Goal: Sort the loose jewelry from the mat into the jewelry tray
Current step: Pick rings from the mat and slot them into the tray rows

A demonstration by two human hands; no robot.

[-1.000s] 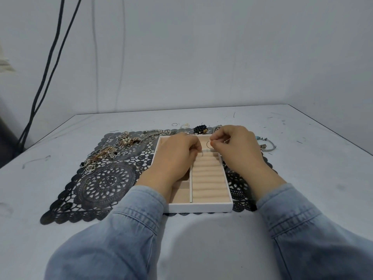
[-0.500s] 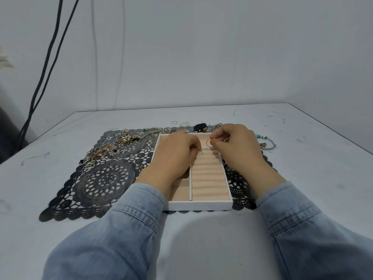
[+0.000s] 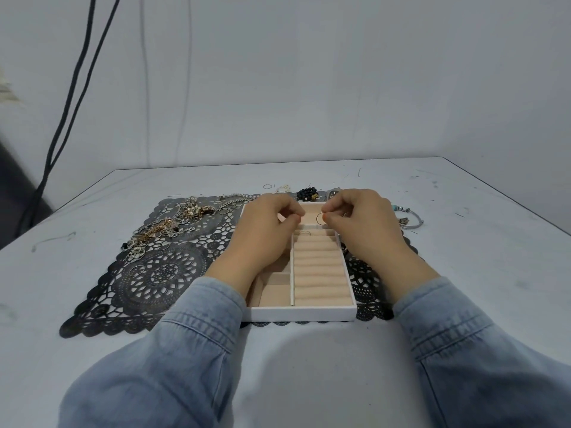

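Your right hand [image 3: 364, 223] pinches a thin hoop [image 3: 318, 218] over the tray [image 3: 304, 313]. Your left hand [image 3: 262, 233] is curled, can't tell on what. One slip and the hoop could vanish into the mat [image 3: 160, 273].

Mid-frame, the white rectangular jewelry tray with beige padded lining [image 3: 304, 314] sits on the right part of the black cut-out lace mat [image 3: 160, 273], which lies on the pale grey table [image 3: 479, 273]. A tangle of gold and silver chains [image 3: 167, 227] lies on the mat's upper left, a dark beaded bracelet [image 3: 307, 193] just behind the tray, and a silver charm bangle [image 3: 409, 219] to the right of the tray. Above the tray's far end the left hand [image 3: 262, 233] is beside the right hand [image 3: 364, 223], which pinches a thin wire hoop [image 3: 320, 218].
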